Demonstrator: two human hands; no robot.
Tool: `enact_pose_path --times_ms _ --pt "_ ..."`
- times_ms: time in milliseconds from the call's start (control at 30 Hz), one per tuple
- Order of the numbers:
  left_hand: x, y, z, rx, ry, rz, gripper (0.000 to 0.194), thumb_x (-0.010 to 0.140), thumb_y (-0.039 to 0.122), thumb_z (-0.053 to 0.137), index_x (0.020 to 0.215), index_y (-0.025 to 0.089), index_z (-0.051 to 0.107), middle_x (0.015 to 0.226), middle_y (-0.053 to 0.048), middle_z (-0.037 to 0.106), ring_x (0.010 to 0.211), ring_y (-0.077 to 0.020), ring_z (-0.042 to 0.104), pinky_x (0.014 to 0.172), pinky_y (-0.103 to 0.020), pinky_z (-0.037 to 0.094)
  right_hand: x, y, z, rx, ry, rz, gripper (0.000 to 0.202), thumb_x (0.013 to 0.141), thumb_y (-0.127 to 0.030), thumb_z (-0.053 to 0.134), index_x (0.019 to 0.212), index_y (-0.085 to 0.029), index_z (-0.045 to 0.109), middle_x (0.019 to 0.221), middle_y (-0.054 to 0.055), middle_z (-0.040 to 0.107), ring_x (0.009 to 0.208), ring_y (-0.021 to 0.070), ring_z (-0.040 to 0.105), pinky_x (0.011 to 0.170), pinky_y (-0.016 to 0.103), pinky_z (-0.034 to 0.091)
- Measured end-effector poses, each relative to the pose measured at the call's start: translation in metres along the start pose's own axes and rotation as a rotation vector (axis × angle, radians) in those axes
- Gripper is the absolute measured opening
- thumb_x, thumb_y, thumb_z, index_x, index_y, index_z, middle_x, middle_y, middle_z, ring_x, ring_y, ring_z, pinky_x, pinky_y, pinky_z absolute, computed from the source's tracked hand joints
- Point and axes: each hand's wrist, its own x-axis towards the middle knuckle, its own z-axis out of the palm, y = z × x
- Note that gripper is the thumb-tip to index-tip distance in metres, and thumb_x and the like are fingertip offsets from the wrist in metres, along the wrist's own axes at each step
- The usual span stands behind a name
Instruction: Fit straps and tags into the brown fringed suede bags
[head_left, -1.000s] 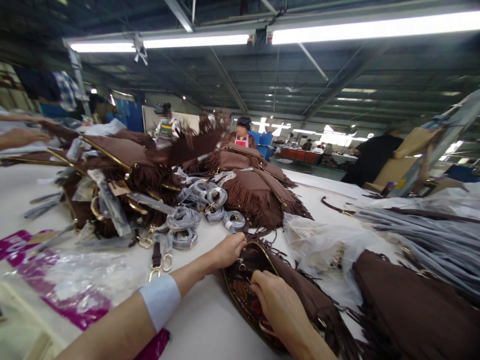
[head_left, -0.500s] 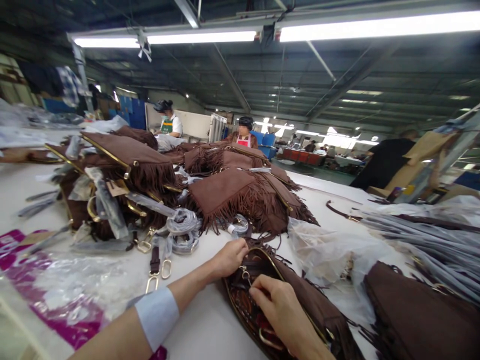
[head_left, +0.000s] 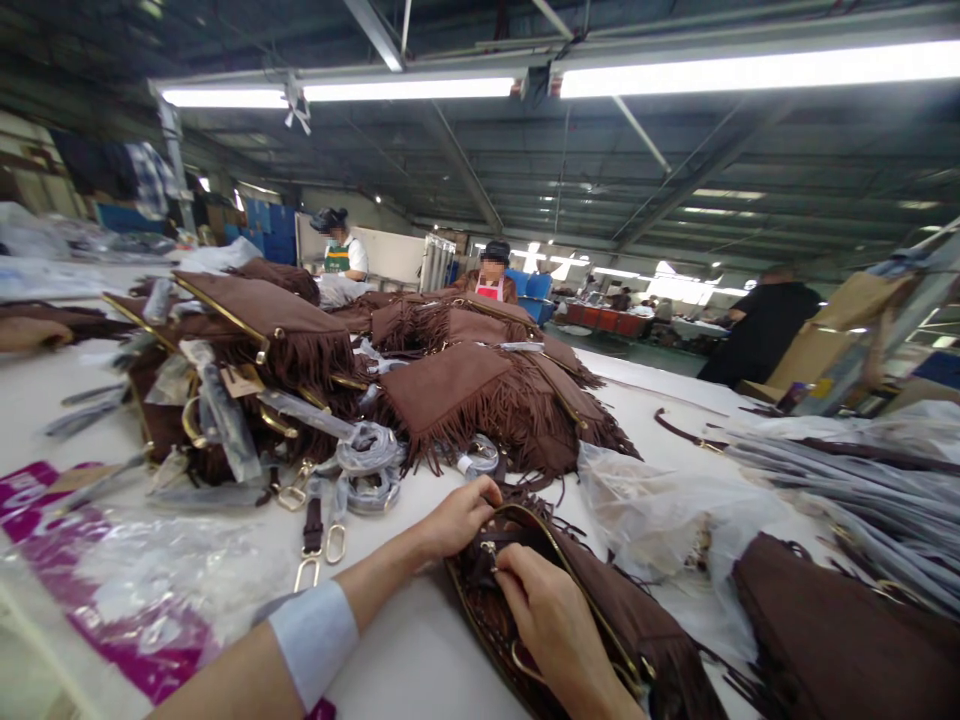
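So, left hand [head_left: 459, 518] at edge of open bag [head_left: 628, 606]

Surface [head_left: 405, 640], goods as placed. Front centre: one bag [head_left: 626, 600], left hand [head_left: 461, 515] at its far rim, right hand [head_left: 551, 625] in its mouth. To its right: second bag [head_left: 847, 620]; plastic wrapping [head_left: 652, 500] behind and between the two; strap bundle [head_left: 847, 490] behind the second. Left: bag pile [head_left: 262, 300], plastic packaging [head_left: 172, 580] before it. Behind the first bag: another pile [head_left: 450, 390] (a co-worker [head_left: 490, 285] beyond it). Between piles: coiled straps [head_left: 367, 450].
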Motion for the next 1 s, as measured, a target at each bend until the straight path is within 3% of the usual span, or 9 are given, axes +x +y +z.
enact_pose_path --times_ms 267,367,500,633,767,1000 --pt "0.000 -0.004 -0.001 -0.120 -0.042 0.027 0.020 0.077 0.007 0.042 0.090 0.017 0.054 0.081 0.001 0.058 0.081 -0.0153 0.054 0.078 -0.026 0.046 0.004 0.001 -0.003 0.202 0.053 0.065 0.015 0.085 -0.018 0.049 0.071 -0.022 0.052 0.065 -0.004 0.059 0.063 0.0164 0.058 0.061 0.023 0.042" --pt "-0.004 -0.004 -0.004 -0.160 -0.065 0.078 0.022 0.079 0.008 0.043 0.092 0.017 0.058 0.098 -0.003 0.063 0.094 -0.0161 0.057 0.089 -0.029 0.045 0.004 0.000 -0.005 0.229 0.080 0.069 0.015 0.085 -0.021 0.050 0.071 -0.022 0.053 0.064 -0.004 0.058 0.062 0.0163 0.057 0.060 0.023 0.043" --pt "-0.006 -0.005 -0.011 -0.154 -0.150 0.208 0.020 0.077 0.011 0.046 0.076 0.017 0.066 0.119 -0.006 0.061 0.110 -0.0203 0.055 0.102 -0.034 0.037 0.002 0.003 -0.005 0.241 0.122 0.060 0.016 0.086 -0.024 0.049 0.071 -0.022 0.053 0.065 -0.003 0.058 0.061 0.0161 0.056 0.058 0.023 0.043" --pt "-0.007 -0.006 -0.013 -0.117 -0.231 0.276 0.016 0.076 0.021 0.058 0.082 0.017 0.072 0.099 -0.004 0.065 0.097 -0.0203 0.059 0.093 -0.032 0.043 0.002 0.008 -0.002 0.246 0.127 0.050 0.016 0.088 -0.024 0.048 0.073 -0.022 0.052 0.066 -0.003 0.057 0.062 0.0158 0.055 0.060 0.023 0.043" --pt "-0.009 -0.007 -0.008 -0.108 -0.188 0.307 0.015 0.078 0.029 0.065 0.073 0.015 0.069 0.085 -0.003 0.064 0.086 -0.0181 0.058 0.084 -0.028 0.045 0.003 0.009 -0.001 0.255 0.117 0.049 0.015 0.088 -0.023 0.048 0.074 -0.022 0.051 0.068 -0.003 0.057 0.064 0.0157 0.056 0.061 0.022 0.043" --pt "-0.010 -0.003 -0.007 -0.089 -0.185 0.299 0.015 0.079 0.022 0.056 0.076 0.016 0.070 0.090 -0.004 0.065 0.089 -0.0187 0.058 0.087 -0.029 0.044 0.004 0.005 -0.004 0.233 0.108 0.032 0.015 0.086 -0.019 0.050 0.072 -0.022 0.052 0.067 -0.003 0.057 0.064 0.0158 0.057 0.062 0.022 0.043"
